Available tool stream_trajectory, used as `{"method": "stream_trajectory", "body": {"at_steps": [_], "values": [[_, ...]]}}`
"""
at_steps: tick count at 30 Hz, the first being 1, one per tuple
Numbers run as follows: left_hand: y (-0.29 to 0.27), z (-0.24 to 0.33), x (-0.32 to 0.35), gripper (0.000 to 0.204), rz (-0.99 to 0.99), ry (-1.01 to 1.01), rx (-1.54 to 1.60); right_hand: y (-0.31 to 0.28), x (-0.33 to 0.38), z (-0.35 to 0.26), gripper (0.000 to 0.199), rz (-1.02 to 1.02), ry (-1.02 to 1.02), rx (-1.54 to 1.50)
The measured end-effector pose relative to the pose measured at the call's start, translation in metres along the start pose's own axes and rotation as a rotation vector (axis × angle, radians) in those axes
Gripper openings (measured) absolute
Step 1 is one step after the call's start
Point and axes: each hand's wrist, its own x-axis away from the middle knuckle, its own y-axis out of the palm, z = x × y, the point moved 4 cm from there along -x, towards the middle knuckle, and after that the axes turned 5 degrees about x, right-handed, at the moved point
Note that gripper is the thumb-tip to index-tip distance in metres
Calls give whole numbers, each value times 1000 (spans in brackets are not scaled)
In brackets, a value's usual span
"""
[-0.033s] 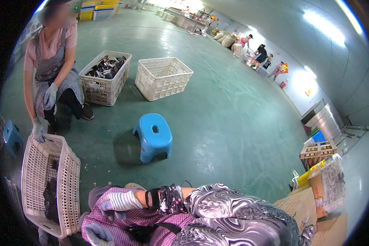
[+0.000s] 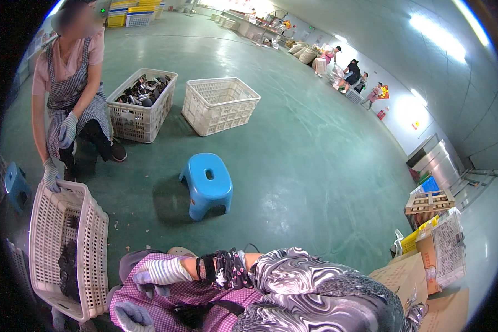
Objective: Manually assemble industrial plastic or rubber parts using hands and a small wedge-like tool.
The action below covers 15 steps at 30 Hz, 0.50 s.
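Observation:
My right hand [image 2: 161, 273], in a striped white-and-grey glove, rests on the pink checked apron [image 2: 227, 303] over my lap, its fingers loosely bent and holding nothing visible. Lower down, my left hand [image 2: 134, 317] in a grey glove lies near the apron's edge, fingers relaxed and apart; part of it is cut off by the frame. A dark object [image 2: 191, 315] lies on the apron between my hands, its kind unclear. To the left, a white slatted crate [image 2: 97, 254] stands tilted with dark pieces [image 2: 69, 271] inside. A co-worker's gloved hand [image 2: 51, 176] grips its far rim.
The co-worker [image 2: 72, 83] sits at far left. Ahead on the green floor stand a blue stool [image 2: 209, 180], a white crate [image 2: 144, 123] full of dark and shiny pieces, and another white crate [image 2: 221, 113]. Cardboard boxes [image 2: 404, 274] and a wooden pallet [image 2: 429, 202] stand at right.

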Motion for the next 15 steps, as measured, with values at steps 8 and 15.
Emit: {"method": "stream_trajectory", "body": {"at_steps": [8, 15], "values": [[4, 2, 1, 36, 20, -14, 50, 0, 1, 0, 30, 12, -3, 7], [10, 5, 3, 37, -4, -16, 76, 0, 5, -6, 31, 16, -10, 22]]}}
